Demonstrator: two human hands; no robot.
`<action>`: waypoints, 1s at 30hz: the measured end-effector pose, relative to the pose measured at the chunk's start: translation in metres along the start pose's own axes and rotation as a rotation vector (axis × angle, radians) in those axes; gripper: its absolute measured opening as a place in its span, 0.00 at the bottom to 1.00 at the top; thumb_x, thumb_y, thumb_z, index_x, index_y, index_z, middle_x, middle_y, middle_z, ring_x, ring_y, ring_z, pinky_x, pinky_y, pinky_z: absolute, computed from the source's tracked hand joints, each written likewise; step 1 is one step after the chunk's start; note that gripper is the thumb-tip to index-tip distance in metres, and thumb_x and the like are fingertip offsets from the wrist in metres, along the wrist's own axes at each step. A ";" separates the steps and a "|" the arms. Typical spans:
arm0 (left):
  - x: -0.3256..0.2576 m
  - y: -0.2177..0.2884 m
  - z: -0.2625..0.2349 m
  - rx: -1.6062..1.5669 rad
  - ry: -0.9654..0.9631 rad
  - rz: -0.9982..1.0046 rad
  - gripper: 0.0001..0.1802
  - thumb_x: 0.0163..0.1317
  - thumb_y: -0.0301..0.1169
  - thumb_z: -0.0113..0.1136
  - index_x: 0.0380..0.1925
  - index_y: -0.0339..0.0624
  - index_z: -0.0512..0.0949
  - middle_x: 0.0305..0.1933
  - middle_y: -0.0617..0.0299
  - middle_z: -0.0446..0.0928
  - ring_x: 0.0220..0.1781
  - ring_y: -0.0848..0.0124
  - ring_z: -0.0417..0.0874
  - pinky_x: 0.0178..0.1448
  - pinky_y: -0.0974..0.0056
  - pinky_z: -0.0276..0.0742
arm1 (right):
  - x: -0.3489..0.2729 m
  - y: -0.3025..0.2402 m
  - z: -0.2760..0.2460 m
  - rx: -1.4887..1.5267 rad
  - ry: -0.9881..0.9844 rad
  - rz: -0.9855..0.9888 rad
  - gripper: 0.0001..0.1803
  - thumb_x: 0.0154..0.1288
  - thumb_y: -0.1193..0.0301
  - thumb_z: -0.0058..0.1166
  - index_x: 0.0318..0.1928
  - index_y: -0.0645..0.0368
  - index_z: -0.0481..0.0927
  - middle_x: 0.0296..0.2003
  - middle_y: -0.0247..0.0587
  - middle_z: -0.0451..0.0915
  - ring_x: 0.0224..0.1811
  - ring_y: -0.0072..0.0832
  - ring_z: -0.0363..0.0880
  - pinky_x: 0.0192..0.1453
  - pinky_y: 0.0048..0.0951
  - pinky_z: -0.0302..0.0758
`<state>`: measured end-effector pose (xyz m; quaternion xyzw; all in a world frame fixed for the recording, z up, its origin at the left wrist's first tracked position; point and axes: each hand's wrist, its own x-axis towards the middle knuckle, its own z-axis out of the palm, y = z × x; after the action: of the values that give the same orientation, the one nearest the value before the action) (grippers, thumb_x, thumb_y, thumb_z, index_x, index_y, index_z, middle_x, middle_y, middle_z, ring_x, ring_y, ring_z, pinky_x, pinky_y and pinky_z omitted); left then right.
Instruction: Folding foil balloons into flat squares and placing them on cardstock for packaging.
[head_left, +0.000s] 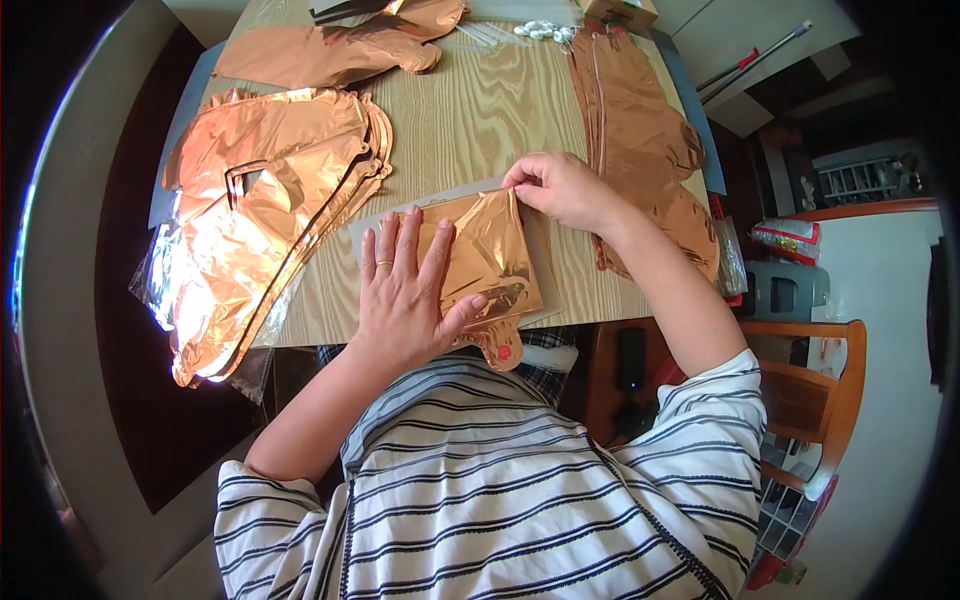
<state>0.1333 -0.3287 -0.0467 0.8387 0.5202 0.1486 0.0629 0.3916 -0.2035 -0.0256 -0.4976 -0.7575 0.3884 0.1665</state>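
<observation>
a person folds a flat rose-gold foil balloon [485,255] at the near edge of a light wooden table [470,110]. the left hand [405,290] lies spread, pressing it flat; the right hand [560,188] pinches its far right corner. the fold looks half made (next, probably, a firm crease). more foil balloons [265,200] lie stacked at left.

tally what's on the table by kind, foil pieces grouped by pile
Folded foil balloon under left hand and right hand: 1
Other rose-gold foil piles: 3, at left, top, right
Grey card: 1
White clip cluster: 1
Total: 6
</observation>
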 end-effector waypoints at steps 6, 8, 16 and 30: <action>0.000 0.000 0.000 0.000 0.000 0.009 0.47 0.69 0.66 0.48 0.76 0.42 0.64 0.79 0.34 0.56 0.81 0.36 0.52 0.82 0.34 0.39 | 0.003 -0.002 -0.001 -0.054 -0.031 0.021 0.10 0.62 0.72 0.59 0.41 0.63 0.87 0.34 0.47 0.88 0.36 0.35 0.87 0.44 0.35 0.80; 0.001 0.000 0.000 0.003 -0.002 0.008 0.47 0.69 0.66 0.48 0.76 0.42 0.64 0.79 0.35 0.56 0.81 0.36 0.52 0.82 0.35 0.39 | 0.003 0.001 -0.001 -0.059 -0.025 0.006 0.09 0.62 0.72 0.60 0.40 0.63 0.86 0.33 0.47 0.88 0.35 0.35 0.86 0.43 0.36 0.80; 0.001 0.001 -0.001 -0.016 -0.004 0.005 0.46 0.71 0.67 0.46 0.76 0.43 0.63 0.80 0.37 0.56 0.82 0.38 0.51 0.82 0.35 0.39 | -0.001 0.007 -0.004 -0.091 -0.011 -0.126 0.10 0.61 0.71 0.61 0.40 0.62 0.86 0.32 0.44 0.86 0.33 0.33 0.84 0.43 0.33 0.79; 0.001 0.001 -0.002 0.007 -0.017 0.011 0.47 0.69 0.67 0.47 0.76 0.43 0.64 0.79 0.36 0.56 0.82 0.36 0.52 0.82 0.34 0.39 | 0.005 -0.005 -0.007 -0.139 -0.118 -0.002 0.07 0.61 0.71 0.60 0.36 0.61 0.84 0.29 0.44 0.85 0.31 0.32 0.83 0.38 0.35 0.78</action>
<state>0.1344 -0.3281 -0.0445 0.8428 0.5158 0.1400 0.0635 0.3911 -0.1971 -0.0182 -0.4837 -0.7916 0.3633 0.0868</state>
